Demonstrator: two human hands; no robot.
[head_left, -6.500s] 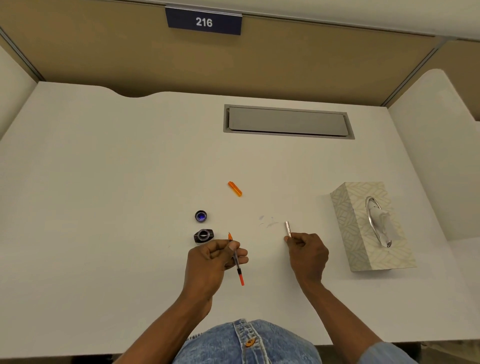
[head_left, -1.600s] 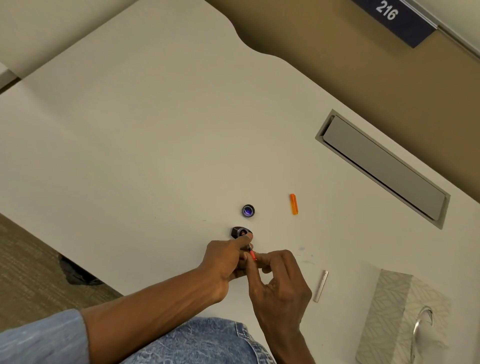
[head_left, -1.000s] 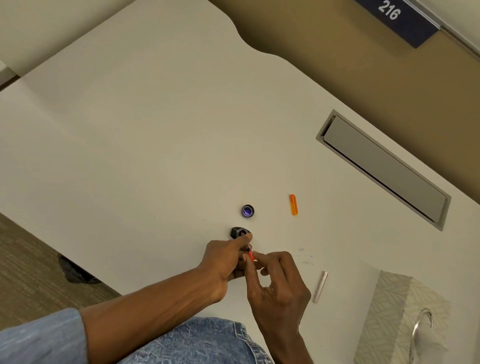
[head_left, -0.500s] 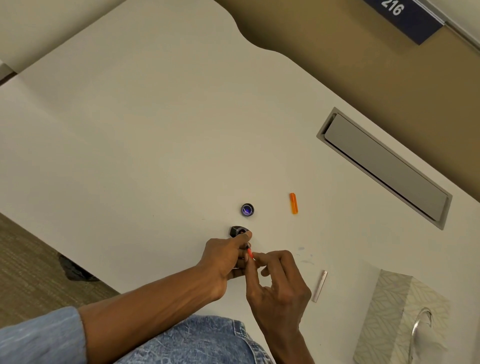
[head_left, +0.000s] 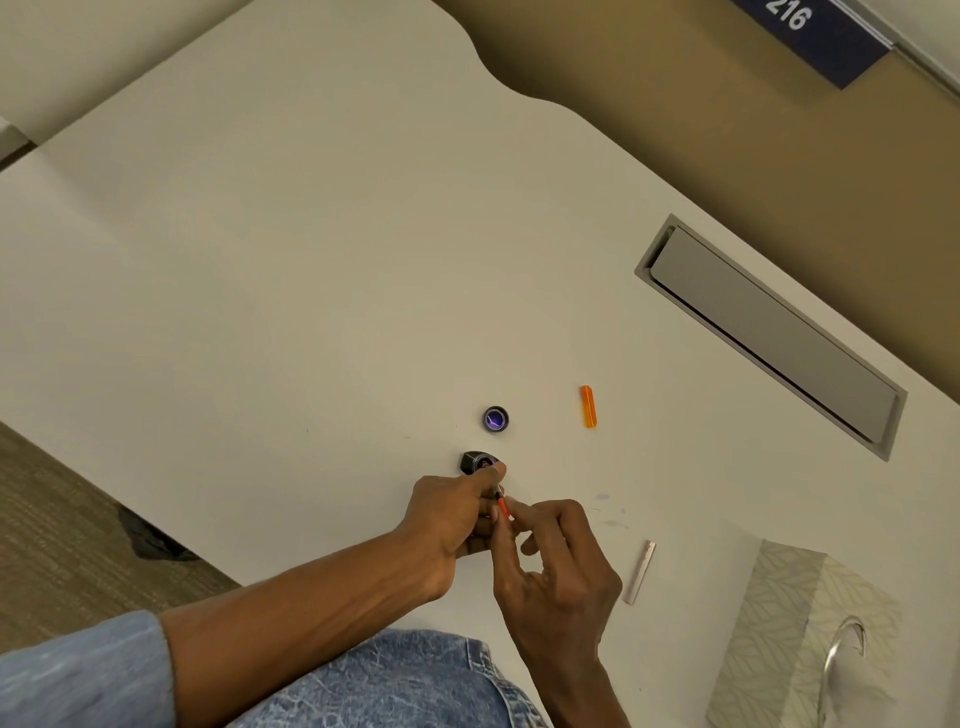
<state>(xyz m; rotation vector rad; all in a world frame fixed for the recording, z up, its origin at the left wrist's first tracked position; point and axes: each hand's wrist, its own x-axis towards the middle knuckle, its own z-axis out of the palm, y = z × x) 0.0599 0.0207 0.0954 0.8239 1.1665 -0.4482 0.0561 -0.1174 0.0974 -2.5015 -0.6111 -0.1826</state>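
Both hands meet near the front edge of the white desk (head_left: 270, 270). My left hand (head_left: 452, 514) grips a thin pen refill (head_left: 502, 503), black with an orange end, its fingers curled round the shaft. My right hand (head_left: 556, 571) pinches the orange end between thumb and forefinger. Just beyond my left fingertips sits a small dark ink bottle (head_left: 475, 461), and its round cap (head_left: 495, 419) with a purple inside lies farther back. An orange pen cap (head_left: 588, 406) lies to the right of the round cap. A slim silver pen barrel (head_left: 639, 571) lies right of my right hand.
A patterned tissue box (head_left: 789, 644) stands at the lower right. A grey cable hatch (head_left: 769, 332) is set into the desk at the back right. Faint purple ink smears (head_left: 610, 512) mark the desk. Carpeted floor shows at the left, beyond the desk edge.
Since 6.5 s ago my right hand let go of the silver barrel and joined my left hand on the refill; the view has tilted. Over the last second the hands barely moved.
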